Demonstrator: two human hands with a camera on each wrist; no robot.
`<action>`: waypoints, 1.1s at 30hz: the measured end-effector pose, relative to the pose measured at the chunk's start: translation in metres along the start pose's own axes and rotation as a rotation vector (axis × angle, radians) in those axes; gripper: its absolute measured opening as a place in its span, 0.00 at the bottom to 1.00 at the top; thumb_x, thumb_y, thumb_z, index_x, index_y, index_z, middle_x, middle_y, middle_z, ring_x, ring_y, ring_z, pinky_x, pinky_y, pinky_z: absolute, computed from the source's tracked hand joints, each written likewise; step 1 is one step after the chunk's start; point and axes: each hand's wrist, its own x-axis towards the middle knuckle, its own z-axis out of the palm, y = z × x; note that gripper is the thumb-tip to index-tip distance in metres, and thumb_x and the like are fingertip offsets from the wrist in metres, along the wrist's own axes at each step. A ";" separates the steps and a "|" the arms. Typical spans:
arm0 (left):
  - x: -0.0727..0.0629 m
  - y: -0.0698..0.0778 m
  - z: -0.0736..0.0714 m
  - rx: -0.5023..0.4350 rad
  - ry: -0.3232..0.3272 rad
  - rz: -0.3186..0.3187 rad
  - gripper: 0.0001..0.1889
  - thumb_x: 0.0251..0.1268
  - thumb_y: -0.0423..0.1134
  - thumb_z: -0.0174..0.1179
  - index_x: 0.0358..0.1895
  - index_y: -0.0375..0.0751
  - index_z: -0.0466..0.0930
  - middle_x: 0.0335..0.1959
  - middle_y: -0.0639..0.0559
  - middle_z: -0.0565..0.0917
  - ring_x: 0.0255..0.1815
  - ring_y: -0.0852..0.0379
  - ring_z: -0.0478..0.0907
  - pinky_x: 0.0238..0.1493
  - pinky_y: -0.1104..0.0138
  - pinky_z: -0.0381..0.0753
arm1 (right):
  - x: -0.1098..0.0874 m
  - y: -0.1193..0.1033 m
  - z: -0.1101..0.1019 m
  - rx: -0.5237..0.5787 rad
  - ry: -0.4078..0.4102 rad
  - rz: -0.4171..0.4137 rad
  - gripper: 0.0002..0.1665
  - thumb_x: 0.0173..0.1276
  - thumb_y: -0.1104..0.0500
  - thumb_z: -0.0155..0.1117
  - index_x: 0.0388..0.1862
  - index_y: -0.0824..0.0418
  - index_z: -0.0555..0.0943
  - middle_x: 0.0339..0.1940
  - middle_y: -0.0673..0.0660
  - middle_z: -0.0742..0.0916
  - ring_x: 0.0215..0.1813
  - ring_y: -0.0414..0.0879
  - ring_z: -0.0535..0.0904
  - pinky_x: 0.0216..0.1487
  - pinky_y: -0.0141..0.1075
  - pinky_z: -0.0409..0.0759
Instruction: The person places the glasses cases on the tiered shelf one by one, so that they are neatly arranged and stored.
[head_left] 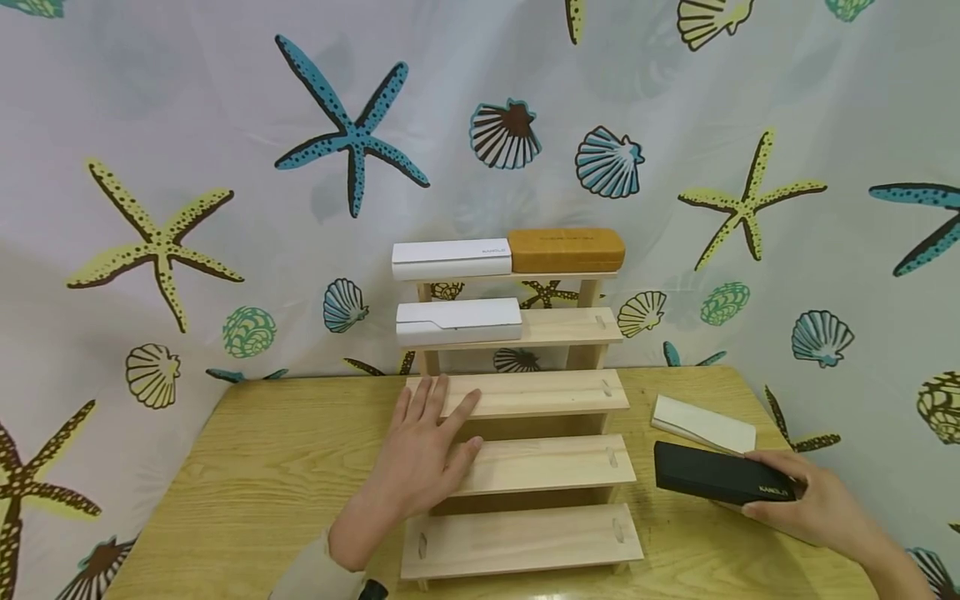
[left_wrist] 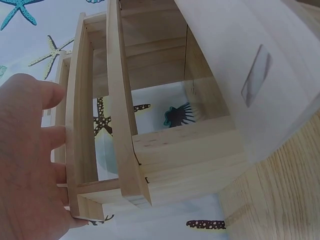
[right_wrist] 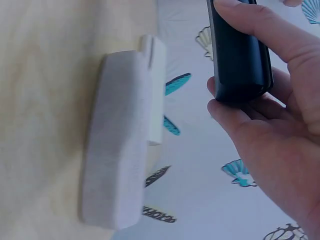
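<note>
My right hand (head_left: 828, 508) grips a long black case (head_left: 712, 475), which looks like an eyeglass case, by its right end. It is held above the table at the right of a stepped wooden rack (head_left: 517, 537). In the right wrist view, thumb and fingers close around the black case (right_wrist: 240, 55). My left hand (head_left: 420, 458) rests on the left side of the rack, fingers spread and fairly straight over the middle steps. A pale grey case (right_wrist: 117, 145) lies below the black one, mostly hidden by it in the head view; a cream-white case (head_left: 703, 423) lies just behind.
The rack's top step carries a white case (head_left: 450, 260) and an orange-brown case (head_left: 566, 252) side by side. Another white case (head_left: 459, 325) sits on the left of the step below. A curtain (head_left: 480, 67) printed with shells and starfish hangs behind the wooden table (head_left: 285, 467).
</note>
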 end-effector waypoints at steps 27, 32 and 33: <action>0.001 0.000 -0.002 0.004 -0.013 -0.006 0.33 0.80 0.59 0.51 0.81 0.52 0.68 0.82 0.28 0.60 0.85 0.29 0.54 0.83 0.35 0.51 | 0.082 -0.104 -0.075 -0.096 0.034 -0.152 0.49 0.64 0.43 0.80 0.81 0.51 0.71 0.77 0.65 0.74 0.38 0.45 0.75 0.37 0.36 0.75; 0.001 0.000 -0.002 0.003 -0.014 -0.009 0.32 0.79 0.59 0.52 0.81 0.52 0.68 0.82 0.28 0.60 0.85 0.28 0.54 0.83 0.34 0.51 | 0.099 -0.119 -0.076 -0.102 0.008 -0.135 0.51 0.64 0.39 0.79 0.82 0.50 0.70 0.77 0.64 0.75 0.46 0.50 0.78 0.46 0.41 0.77; 0.001 0.000 -0.002 0.004 -0.014 -0.009 0.32 0.79 0.59 0.52 0.81 0.52 0.68 0.82 0.28 0.60 0.85 0.28 0.54 0.83 0.35 0.51 | 0.102 -0.122 -0.076 -0.096 0.004 -0.134 0.51 0.64 0.39 0.79 0.82 0.50 0.70 0.77 0.65 0.74 0.48 0.51 0.79 0.47 0.42 0.78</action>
